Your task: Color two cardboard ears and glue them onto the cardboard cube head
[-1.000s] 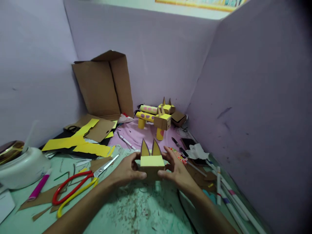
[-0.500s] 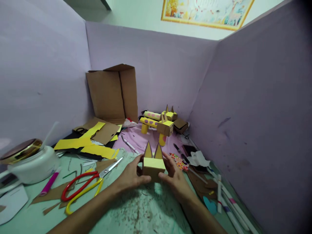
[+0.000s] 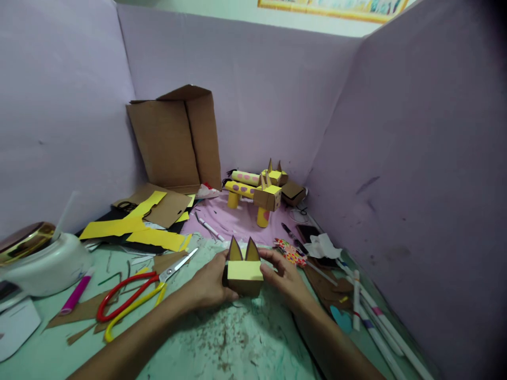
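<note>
A small cardboard box [image 3: 244, 273] with a pale yellow top and two pointed ears stands low at the middle of the view. My left hand [image 3: 212, 282] grips its left side, with the thumb at the lower front edge. On the other side, my right hand [image 3: 283, 277] has its thumb near the box's top right corner and its fingers behind, loosely curled. Beyond the hands, two yellow spotted animal figures stand on pink cloth; the nearer one [image 3: 267, 198] has a cardboard box head with ears.
Red and yellow scissors [image 3: 158, 285], a magenta marker [image 3: 76, 294] and a white glue pot [image 3: 65, 266] lie left. Yellow paper [image 3: 114, 227] and an open carton [image 3: 166, 145] are behind. White paper tubes [image 3: 380, 322] run along the right wall [image 3: 415, 184].
The view has tilted down slightly. The eared box sits a little further left in view, and my right thumb has moved from its lower front to its upper right side.
</note>
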The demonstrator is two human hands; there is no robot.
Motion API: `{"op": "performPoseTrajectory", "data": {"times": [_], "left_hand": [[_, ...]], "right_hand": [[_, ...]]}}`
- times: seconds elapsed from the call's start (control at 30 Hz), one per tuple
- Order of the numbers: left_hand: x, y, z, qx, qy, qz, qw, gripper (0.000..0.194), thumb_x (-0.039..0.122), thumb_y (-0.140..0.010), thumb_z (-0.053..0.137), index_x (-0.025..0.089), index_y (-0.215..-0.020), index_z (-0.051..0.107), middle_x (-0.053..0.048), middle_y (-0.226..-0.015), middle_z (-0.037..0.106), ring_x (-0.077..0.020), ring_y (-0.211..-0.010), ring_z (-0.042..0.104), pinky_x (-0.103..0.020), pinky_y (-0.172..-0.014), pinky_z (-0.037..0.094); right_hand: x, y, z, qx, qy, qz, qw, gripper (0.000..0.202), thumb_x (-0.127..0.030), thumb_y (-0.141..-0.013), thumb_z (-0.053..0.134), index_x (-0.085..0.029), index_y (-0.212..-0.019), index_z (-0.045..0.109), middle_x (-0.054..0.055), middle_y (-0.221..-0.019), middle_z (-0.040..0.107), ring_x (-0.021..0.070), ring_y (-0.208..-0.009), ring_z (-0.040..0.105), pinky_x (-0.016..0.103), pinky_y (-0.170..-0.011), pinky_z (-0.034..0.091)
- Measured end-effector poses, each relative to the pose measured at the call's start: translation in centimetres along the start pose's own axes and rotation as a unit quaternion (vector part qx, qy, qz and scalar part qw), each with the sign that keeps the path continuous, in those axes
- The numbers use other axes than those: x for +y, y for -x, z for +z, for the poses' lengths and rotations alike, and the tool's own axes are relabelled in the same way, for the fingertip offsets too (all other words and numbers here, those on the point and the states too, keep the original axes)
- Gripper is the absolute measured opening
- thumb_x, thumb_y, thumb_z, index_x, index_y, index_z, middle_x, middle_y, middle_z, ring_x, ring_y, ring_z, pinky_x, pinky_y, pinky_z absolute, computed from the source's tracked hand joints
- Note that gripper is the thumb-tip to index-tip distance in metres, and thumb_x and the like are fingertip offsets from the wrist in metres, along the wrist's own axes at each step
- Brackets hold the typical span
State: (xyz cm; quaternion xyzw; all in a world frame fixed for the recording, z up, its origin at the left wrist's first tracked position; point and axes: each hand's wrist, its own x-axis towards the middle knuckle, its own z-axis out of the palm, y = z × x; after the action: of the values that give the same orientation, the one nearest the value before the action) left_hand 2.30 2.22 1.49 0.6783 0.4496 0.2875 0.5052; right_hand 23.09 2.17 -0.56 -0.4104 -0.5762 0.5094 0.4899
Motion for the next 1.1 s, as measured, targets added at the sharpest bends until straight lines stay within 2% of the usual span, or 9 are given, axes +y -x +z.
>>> {"op": "performPoseTrajectory", "data": {"times": [0.23, 0.37, 0.43, 0.53, 0.63, 0.8, 0.87, 0.97, 1.1], "left_hand": [[1.6, 0.2, -1.7, -0.001, -0.065, -0.063, 0.996, 0.102, 0.017, -0.053, 0.074, 0.015, -0.141, 0.021, -0.005, -0.091, 0.059, -0.0244, -0.084, 0.056, -0.035, -0.076, 0.044], [0.3, -0.2, -0.3, -0.048, 0.068, 0.018, 0.996, 0.087, 0.012, -0.052, 0.072, 0.016, -0.131, 0.036, -0.01, -0.111, 0.059, -0.0271, -0.1, 0.056, -0.037, -0.086, 0.043], [-0.3, -0.5, 0.3, -0.032, 0.116, 0.034, 0.992, 0.078, 0.014, -0.053, 0.073, 0.015, -0.124, 0.042, -0.013, -0.117, 0.057, -0.0293, -0.107, 0.053, -0.038, -0.09, 0.042], [-0.5, -0.6, 0.6, -0.008, 0.193, 0.017, 0.981, 0.072, 0.019, -0.054, 0.076, 0.012, -0.118, 0.044, -0.015, -0.114, 0.058, -0.0306, -0.105, 0.055, -0.039, -0.088, 0.044], [0.0, -0.5, 0.7, 0.014, 0.26, 0.003, 0.965, 0.071, 0.023, -0.053, 0.078, 0.011, -0.113, 0.043, -0.015, -0.109, 0.059, -0.0283, -0.099, 0.058, -0.036, -0.081, 0.047], [0.8, 0.1, 1.9, 0.059, 0.313, -0.032, 0.947, 0.069, 0.033, -0.058, 0.077, 0.012, -0.114, 0.042, -0.012, -0.099, 0.059, -0.0221, -0.08, 0.06, -0.027, -0.055, 0.049], [0.8, 0.4, 2.6, 0.069, 0.334, -0.038, 0.939, 0.069, 0.035, -0.06, 0.076, 0.013, -0.115, 0.042, -0.012, -0.101, 0.059, -0.0219, -0.082, 0.06, -0.027, -0.055, 0.05], [1.0, 0.7, 3.3, 0.074, 0.339, -0.036, 0.937, 0.066, 0.04, -0.063, 0.073, 0.014, -0.116, 0.041, -0.012, -0.103, 0.059, -0.0227, -0.085, 0.059, -0.03, -0.061, 0.05], [2.5, 1.0, 2.1, 0.001, 0.224, -0.027, 0.974, 0.062, 0.038, -0.06, 0.071, 0.013, -0.111, 0.046, -0.01, -0.095, 0.063, -0.023, -0.082, 0.06, -0.032, -0.07, 0.048]], "right_hand": [[0.2, 0.1, 0.0, 0.02, 0.017, 0.004, 1.0, 0.049, -0.056, -0.074, 0.061, -0.019, -0.105, 0.059, 0.013, -0.113, 0.062, 0.0298, -0.113, 0.053, 0.046, -0.095, 0.041], [0.0, 0.4, 0.4, -0.055, -0.016, 0.01, 0.998, 0.077, -0.054, -0.057, 0.077, -0.021, -0.12, 0.049, 0.015, -0.129, 0.052, 0.0316, -0.119, 0.049, 0.046, -0.095, 0.042], [-0.1, 0.5, 0.6, -0.091, -0.031, 0.026, 0.995, 0.091, -0.046, -0.051, 0.083, -0.022, -0.128, 0.041, 0.016, -0.137, 0.043, 0.032, -0.121, 0.048, 0.047, -0.098, 0.04], [0.1, 0.5, 0.6, -0.064, -0.039, 0.048, 0.996, 0.102, -0.037, -0.047, 0.087, -0.022, -0.134, 0.035, 0.018, -0.142, 0.036, 0.033, -0.127, 0.041, 0.048, -0.101, 0.035], [0.4, 0.3, 0.5, -0.008, -0.09, 0.062, 0.994, 0.107, -0.036, -0.042, 0.088, -0.022, -0.135, 0.036, 0.019, -0.141, 0.038, 0.0338, -0.131, 0.035, 0.049, -0.1, 0.036], [0.5, 0.5, 1.3, 0.058, -0.266, 0.079, 0.959, 0.083, -0.029, -0.044, 0.089, -0.023, -0.119, 0.053, 0.013, -0.134, 0.052, 0.0314, -0.124, 0.046, 0.044, -0.102, 0.036], [0.3, 0.9, 2.1, 0.069, -0.323, 0.08, 0.94, 0.073, -0.024, -0.05, 0.087, -0.024, -0.116, 0.056, 0.009, -0.129, 0.057, 0.0295, -0.121, 0.05, 0.043, -0.101, 0.037], [-0.4, 1.5, 3.5, 0.024, -0.362, 0.075, 0.929, 0.063, -0.022, -0.056, 0.083, -0.022, -0.115, 0.06, 0.009, -0.119, 0.065, 0.029, -0.113, 0.057, 0.042, -0.098, 0.041], [-1.4, 1.6, 4.0, 0.021, -0.396, 0.084, 0.914, 0.042, -0.025, -0.063, 0.079, -0.019, -0.103, 0.067, 0.008, -0.101, 0.073, 0.0264, -0.097, 0.065, 0.041, -0.093, 0.046]]}}
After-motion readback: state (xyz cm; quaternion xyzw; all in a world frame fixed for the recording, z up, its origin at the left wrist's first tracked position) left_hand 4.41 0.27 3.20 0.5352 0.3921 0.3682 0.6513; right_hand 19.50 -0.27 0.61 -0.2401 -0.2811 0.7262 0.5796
